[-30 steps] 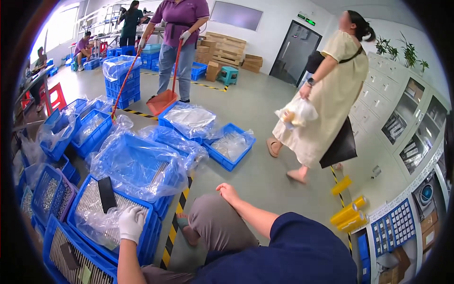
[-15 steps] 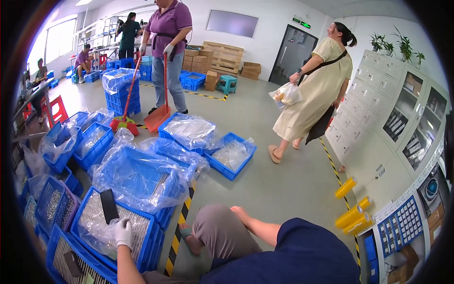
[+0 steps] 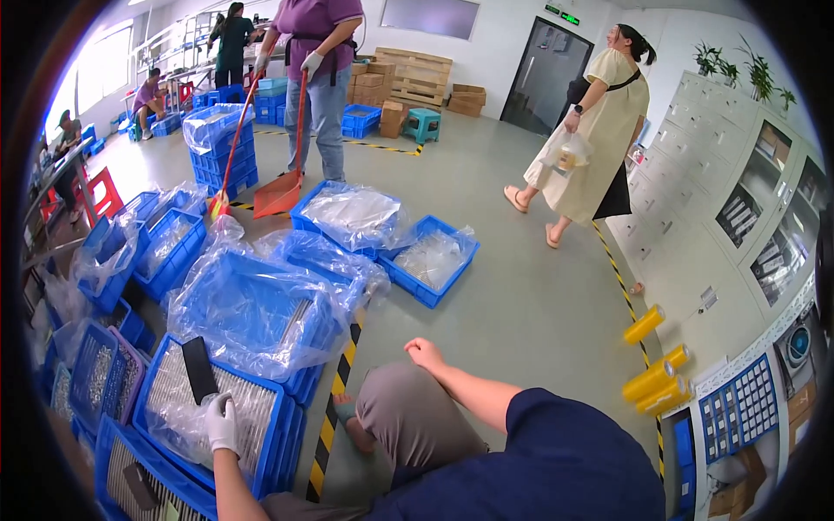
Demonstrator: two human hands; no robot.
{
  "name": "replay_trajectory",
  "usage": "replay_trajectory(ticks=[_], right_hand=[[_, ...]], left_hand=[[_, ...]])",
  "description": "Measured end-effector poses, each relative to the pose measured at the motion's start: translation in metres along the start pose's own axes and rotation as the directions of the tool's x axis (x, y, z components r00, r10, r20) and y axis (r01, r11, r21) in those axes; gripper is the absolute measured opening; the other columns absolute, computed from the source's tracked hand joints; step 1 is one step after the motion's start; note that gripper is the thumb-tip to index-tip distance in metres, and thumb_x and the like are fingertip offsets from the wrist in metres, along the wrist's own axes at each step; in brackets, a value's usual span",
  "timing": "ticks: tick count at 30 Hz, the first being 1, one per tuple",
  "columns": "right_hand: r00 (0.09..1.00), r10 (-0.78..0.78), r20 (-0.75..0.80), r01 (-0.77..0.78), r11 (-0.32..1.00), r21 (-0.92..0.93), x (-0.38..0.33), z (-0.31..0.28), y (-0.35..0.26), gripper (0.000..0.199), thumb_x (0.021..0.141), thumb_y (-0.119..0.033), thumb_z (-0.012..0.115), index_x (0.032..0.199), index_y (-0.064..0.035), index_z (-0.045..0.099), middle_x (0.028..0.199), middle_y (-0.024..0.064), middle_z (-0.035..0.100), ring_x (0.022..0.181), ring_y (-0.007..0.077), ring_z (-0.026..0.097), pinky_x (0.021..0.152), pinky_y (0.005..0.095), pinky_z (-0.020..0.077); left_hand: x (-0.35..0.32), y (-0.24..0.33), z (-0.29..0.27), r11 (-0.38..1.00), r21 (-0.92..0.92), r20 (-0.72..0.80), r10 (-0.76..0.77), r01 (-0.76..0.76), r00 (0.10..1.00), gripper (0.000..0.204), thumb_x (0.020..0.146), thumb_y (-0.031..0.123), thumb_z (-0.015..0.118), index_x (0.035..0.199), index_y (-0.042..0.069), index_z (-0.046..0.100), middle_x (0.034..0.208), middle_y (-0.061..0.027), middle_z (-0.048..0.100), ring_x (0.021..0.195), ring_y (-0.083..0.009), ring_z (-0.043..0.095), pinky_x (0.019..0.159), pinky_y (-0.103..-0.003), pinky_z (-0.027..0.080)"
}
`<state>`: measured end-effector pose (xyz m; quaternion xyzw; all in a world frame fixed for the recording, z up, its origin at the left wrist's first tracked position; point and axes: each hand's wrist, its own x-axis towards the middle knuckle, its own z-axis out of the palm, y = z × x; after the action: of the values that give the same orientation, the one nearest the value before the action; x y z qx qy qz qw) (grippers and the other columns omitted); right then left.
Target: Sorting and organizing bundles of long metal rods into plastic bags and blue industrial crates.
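My left hand [image 3: 222, 422], in a white glove, is closed around the lower end of a flat black rectangular piece [image 3: 198, 367]. It holds the piece over a blue crate [image 3: 280, 415] lined with clear plastic and filled with rows of small metal parts. My right hand [image 3: 425, 352] is bare and rests on my bent knee [image 3: 395, 408], fingers loose and holding nothing.
Several blue crates with plastic bags [image 3: 252, 304] crowd the floor at left and ahead. A person with a broom and red dustpan [image 3: 280, 196] stands beyond them. Another person in a pale dress [image 3: 591, 139] walks at right. Yellow rolls [image 3: 647, 382] lie by cabinets. A yellow-black floor stripe [image 3: 334, 408] runs beside my leg.
The person in the pale dress has walked farther away toward the door. The person with the dustpan has shifted a little. My hands have stayed about where they were.
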<state>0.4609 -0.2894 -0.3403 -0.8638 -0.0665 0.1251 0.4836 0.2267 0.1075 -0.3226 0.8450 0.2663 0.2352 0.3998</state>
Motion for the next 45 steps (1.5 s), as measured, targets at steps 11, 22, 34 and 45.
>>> replay_trajectory(ticks=[11,22,34,45], right_hand=[[0.937,-0.081,0.34,0.117,0.989,-0.087,0.0,0.016,-0.078,0.016,0.075,-0.009,0.045,0.085,-0.0044,0.057,0.059,0.0014,0.051,0.051,0.0084,0.046,0.048,0.0236,0.0393],[0.894,-0.109,0.435,0.153,0.986,-0.067,-0.041,0.02,-0.122,0.018,0.073,-0.006,0.043,0.084,-0.0037,0.057,0.067,-0.0002,0.051,0.061,0.0072,0.045,0.057,0.0208,0.0378],[0.908,0.033,0.417,-0.121,0.975,0.188,0.006,0.016,-0.04,0.018,0.073,-0.003,0.041,0.085,-0.0028,0.055,0.063,0.0003,0.049,0.056,0.0068,0.044,0.05,0.0199,0.036],[0.963,0.197,0.183,-0.249,0.909,0.335,-0.018,-0.011,-0.016,0.018,0.073,-0.003,0.041,0.087,-0.0034,0.052,0.067,0.0014,0.05,0.057,0.0077,0.045,0.049,0.0212,0.0372]], left_hand=[[-0.01,0.04,-0.017,0.994,0.041,-0.04,0.1,-0.098,0.994,0.016,0.074,0.012,0.054,0.086,0.003,0.06,0.084,-0.0124,0.06,0.08,-0.0241,0.058,0.073,-0.031,0.044],[-0.03,0.057,-0.024,0.988,0.063,-0.026,0.145,-0.143,0.989,0.017,0.073,0.014,0.055,0.086,0.005,0.06,0.083,-0.0133,0.06,0.078,-0.0246,0.058,0.071,-0.031,0.045],[-0.009,0.053,-0.01,0.992,0.023,-0.036,0.123,-0.122,0.992,0.016,0.076,0.013,0.054,0.087,0.003,0.06,0.084,-0.0115,0.06,0.078,-0.0216,0.058,0.068,-0.029,0.045],[0.004,0.046,0.01,0.994,0.005,0.04,0.11,-0.111,0.993,0.013,0.074,0.01,0.053,0.083,0.003,0.06,0.083,-0.0116,0.06,0.078,-0.0229,0.058,0.071,-0.03,0.045]])
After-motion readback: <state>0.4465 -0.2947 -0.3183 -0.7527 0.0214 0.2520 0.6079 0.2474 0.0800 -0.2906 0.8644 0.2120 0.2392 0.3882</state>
